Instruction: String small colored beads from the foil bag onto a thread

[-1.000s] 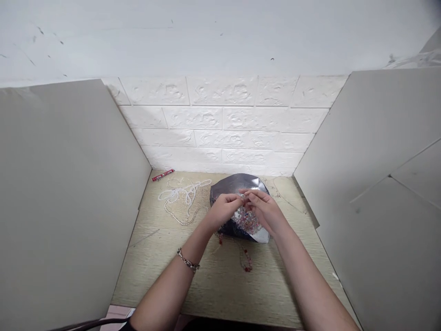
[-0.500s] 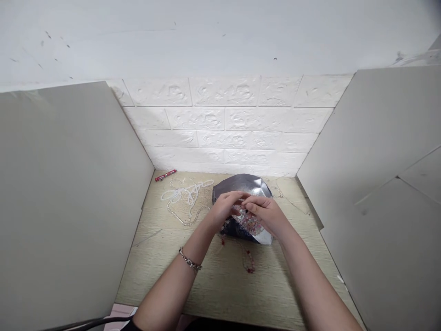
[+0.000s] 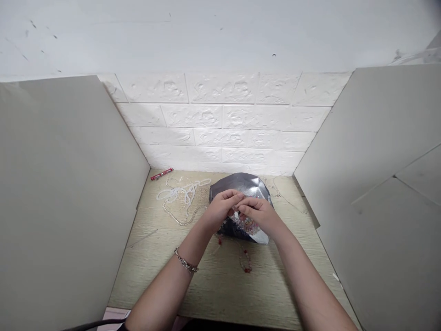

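Observation:
My left hand (image 3: 222, 208) and my right hand (image 3: 261, 214) meet over a dark, shiny bag (image 3: 237, 180), fingertips pinched together. Whatever is between the fingers is too small to make out. Small pink and multicoloured beads (image 3: 248, 224) show on the bag's front, just under my hands. A strand of pink and red beads (image 3: 245, 263) hangs or lies in a loop below the bag, towards me. Another red bead (image 3: 219, 239) shows beneath my left wrist. A metal chain bracelet (image 3: 186, 262) circles my left forearm.
White beaded strands (image 3: 186, 193) and a pearl-like chain (image 3: 177, 219) lie tangled at the back left. Behind them is a small red packet (image 3: 161, 174). Thin thread or wire (image 3: 289, 202) lies right of the bag. Grey panels (image 3: 69, 193) flank the table (image 3: 165, 276).
My fingertips have come closer together, with the left hand's fingers now pinched. The whole view has shifted slightly, so things sit a little further left.

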The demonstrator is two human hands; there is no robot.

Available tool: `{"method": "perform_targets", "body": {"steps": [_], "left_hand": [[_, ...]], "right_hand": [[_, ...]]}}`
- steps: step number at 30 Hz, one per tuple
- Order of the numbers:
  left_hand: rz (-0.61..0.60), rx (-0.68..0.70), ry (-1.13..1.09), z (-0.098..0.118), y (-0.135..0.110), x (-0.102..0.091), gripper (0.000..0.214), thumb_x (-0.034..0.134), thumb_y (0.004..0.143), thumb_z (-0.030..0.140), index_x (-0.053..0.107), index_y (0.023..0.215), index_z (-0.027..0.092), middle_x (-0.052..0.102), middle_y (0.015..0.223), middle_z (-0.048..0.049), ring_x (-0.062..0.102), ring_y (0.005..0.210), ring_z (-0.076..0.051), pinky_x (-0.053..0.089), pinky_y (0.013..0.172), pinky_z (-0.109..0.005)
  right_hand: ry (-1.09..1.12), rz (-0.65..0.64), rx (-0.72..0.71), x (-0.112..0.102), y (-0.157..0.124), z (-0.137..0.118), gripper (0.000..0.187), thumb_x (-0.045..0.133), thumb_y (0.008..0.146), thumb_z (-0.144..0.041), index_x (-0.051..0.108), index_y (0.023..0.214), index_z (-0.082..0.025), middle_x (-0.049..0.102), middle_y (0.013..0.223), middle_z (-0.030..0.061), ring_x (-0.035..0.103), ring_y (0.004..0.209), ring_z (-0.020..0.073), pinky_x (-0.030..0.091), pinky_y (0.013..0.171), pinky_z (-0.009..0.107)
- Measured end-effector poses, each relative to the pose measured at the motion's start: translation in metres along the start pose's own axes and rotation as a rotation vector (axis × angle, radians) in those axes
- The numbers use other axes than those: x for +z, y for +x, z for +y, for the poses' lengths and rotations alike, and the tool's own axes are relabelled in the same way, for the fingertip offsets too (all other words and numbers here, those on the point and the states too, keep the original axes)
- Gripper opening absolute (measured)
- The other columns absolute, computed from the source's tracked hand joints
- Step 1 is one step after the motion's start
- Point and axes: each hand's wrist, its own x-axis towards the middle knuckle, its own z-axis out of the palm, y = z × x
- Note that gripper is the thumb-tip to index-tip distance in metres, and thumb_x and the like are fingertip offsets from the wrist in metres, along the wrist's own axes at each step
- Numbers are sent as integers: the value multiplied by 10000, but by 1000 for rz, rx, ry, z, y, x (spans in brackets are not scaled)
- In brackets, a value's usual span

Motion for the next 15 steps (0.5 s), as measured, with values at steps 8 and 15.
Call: {"method": "perform_targets", "body": {"steps": [8,15], "left_hand": [[135,76,-56,7,-3,4,234,578,696,370,476,670,160,379,525,56,241,395,-24,126,351,-160],[82,26,34,9,-8,13,200,583,692,334,559,680,136,283,431,76,190,368,-21,117,364,-187]], "right_hand": [[377,226,4,2,6,6,284,568,697,-473,582,715,-190,560,942,43,507,822,143,441,675,267],[619,234,-35,4,6,2,179,681,624,-336,612,727,-207,595,853,15,548,814,124,443,778,289]]}}
